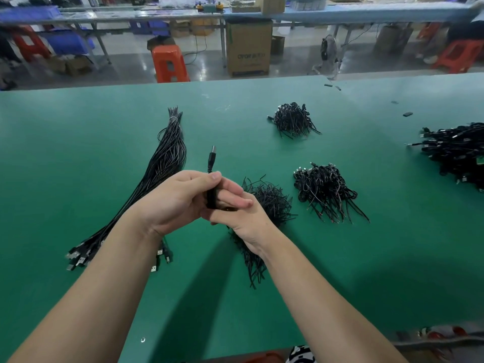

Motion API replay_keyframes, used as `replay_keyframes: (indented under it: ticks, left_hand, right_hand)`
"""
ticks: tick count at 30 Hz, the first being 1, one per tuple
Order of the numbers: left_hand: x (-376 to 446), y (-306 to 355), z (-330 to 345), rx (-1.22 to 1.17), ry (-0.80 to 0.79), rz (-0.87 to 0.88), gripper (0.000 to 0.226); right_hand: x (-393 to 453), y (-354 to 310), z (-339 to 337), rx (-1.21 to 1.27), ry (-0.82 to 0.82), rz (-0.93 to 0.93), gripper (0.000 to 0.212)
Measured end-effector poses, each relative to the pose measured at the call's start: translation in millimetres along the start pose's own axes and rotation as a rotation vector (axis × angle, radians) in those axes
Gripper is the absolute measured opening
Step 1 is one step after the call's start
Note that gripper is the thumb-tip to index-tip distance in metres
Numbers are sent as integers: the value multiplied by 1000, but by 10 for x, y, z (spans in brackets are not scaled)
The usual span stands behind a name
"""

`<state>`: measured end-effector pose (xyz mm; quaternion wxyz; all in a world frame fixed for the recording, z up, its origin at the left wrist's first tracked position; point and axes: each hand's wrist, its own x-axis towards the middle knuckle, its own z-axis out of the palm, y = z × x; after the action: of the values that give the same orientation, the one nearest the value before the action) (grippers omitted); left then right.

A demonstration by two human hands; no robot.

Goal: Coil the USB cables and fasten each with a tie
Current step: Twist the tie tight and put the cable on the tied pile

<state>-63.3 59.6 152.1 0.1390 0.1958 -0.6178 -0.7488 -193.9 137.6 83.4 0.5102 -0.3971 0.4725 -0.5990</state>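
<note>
Both hands meet above the green table. The left hand curls its fingers and thumb around a coiled black USB cable, gripping it upright; the cable's plug stands free above the thumb. The right hand lies against the coil from the other side, its fingers extended across the bundle; whether it pinches a tie cannot be told. Directly beyond and beneath the right hand lies a heap of loose black ties, trailing back under the right wrist. Left of the left hand, a long sheaf of uncoiled cables stretches away, bound near its far end, its plugs fanned out beside the left forearm. Right of the right hand sits a pile of coiled cables; a second pile lies farther off, and a larger heap at the far right.
</note>
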Motion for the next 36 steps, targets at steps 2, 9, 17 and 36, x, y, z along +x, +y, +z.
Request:
replay_keyframes:
  ticks: [2,9,17,36]
  left_hand:
    - [12,-10,31,40,2,-20,42]
    - [-20,33,130,61,-11,-66,44]
    - [-13,19,151,69,-9,-85,38]
    - [-13,-108,179,1251,586,-64,42]
  right_hand:
    - [-27,13,6,10,2,10,29]
    - [-59,18,37,-20,79,25,30]
    - [-86,65,6,-93,81,40,21]
    - [-55,59,-42,-1225,192,-409,14]
